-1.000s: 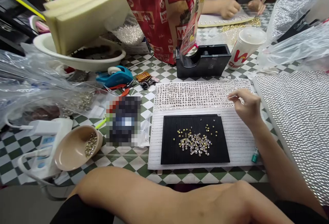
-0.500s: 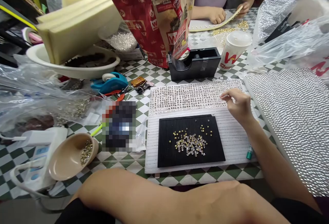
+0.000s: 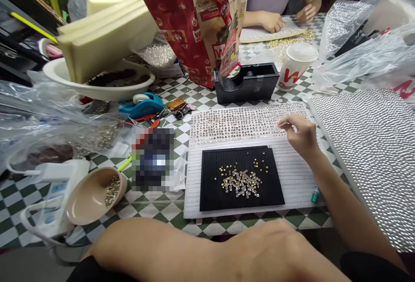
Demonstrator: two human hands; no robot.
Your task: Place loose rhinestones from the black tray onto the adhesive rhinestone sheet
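My right hand (image 3: 300, 134) is at the right part of a clear strip set with rows of rhinestones (image 3: 240, 122). Its thumb and forefinger are pinched together close above the stones; anything between them is too small to make out. My left arm lies across the bottom of the view, and the back of my left hand (image 3: 275, 251) seems to show there, with its fingers hidden. Below the strip, a black ridged tray (image 3: 210, 195) holds loose rhinestones (image 3: 241, 182), some gold side up. Strip and tray lie on a white foam board (image 3: 295, 187).
A small green-capped tube (image 3: 314, 195) lies by my right forearm. A large studded sheet (image 3: 366, 152) covers the right side. Behind stand a black tape dispenser (image 3: 248, 83), a paper cup (image 3: 298, 66) and a paper bag (image 3: 181, 27). At left is a beige bowl (image 3: 84, 200). A co-worker sits opposite.
The view has shifted slightly. My right hand keeps its pinch at nearly the same place. Opposite, the co-worker's curved strip now lies lower and one hand has come off its end.
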